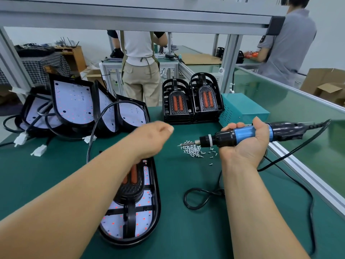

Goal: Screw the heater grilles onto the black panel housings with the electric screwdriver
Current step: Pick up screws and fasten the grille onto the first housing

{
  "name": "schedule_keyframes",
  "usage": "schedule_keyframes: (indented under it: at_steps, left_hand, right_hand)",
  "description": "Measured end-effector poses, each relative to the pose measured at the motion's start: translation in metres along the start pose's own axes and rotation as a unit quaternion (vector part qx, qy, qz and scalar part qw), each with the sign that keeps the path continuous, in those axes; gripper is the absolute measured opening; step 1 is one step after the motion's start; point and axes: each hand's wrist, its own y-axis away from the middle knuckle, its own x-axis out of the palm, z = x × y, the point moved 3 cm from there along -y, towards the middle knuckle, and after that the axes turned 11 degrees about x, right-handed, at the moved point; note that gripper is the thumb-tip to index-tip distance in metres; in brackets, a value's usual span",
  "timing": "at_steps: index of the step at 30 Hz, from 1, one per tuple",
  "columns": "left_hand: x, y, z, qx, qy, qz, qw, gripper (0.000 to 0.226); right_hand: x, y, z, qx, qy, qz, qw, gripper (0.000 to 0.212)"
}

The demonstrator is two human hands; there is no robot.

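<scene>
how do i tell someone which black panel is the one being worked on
On the green bench mat, look at the near edge, under the wrist of the left hand. The panel housing there lies flat by itself, with a heater grille with orange tubes on its white board. The other housings lean bare in a heap at the far left.
</scene>
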Motion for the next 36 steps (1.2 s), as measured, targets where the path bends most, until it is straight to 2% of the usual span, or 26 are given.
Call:
schedule_keyframes:
  at_steps: [2,5,8,11,14,16,21,24,36]
  left_hand:
    - [-0.031,0.009,0.006,-0.004,0.004,-0.062,0.998,0.043]
    - [-0.074,0.036,0.031,-0.033,0.008,-0.165,0.986,0.041]
    - [-0.087,0.081,0.060,-0.088,0.011,-0.242,0.966,0.040]
    - [-0.071,0.116,0.074,-0.146,0.041,-0.187,0.971,0.060]
    - [-0.049,0.126,0.071,-0.159,0.138,-0.107,0.972,0.087]
    - [-0.038,0.125,0.074,-0.153,0.200,-0.088,0.964,0.083]
    - [-0.024,0.118,0.074,-0.145,0.293,-0.051,0.944,0.060]
    - [-0.022,0.118,0.077,-0.148,0.322,-0.056,0.933,0.063]
    - [-0.018,0.115,0.086,-0.144,0.342,-0.066,0.926,0.067]
  right_hand:
    - [0.001,0.001,0.000,-0.002,0.006,0.002,1.000,0.021]
    - [0.004,0.006,-0.003,0.004,0.004,0.010,1.000,0.017]
    - [0.013,0.016,-0.012,0.022,0.010,0.032,0.999,0.016]
    - [0.026,0.028,-0.030,0.037,0.029,0.064,0.997,0.015]
    - [0.040,0.042,-0.055,0.065,0.056,0.109,0.990,0.013]
    - [0.049,0.049,-0.073,0.085,0.073,0.134,0.985,0.011]
    - [0.065,0.061,-0.105,0.084,0.114,0.182,0.973,0.029]
    - [0.069,0.066,-0.118,0.076,0.135,0.209,0.966,0.010]
    - [0.073,0.070,-0.134,0.042,0.205,0.247,0.946,0.019]
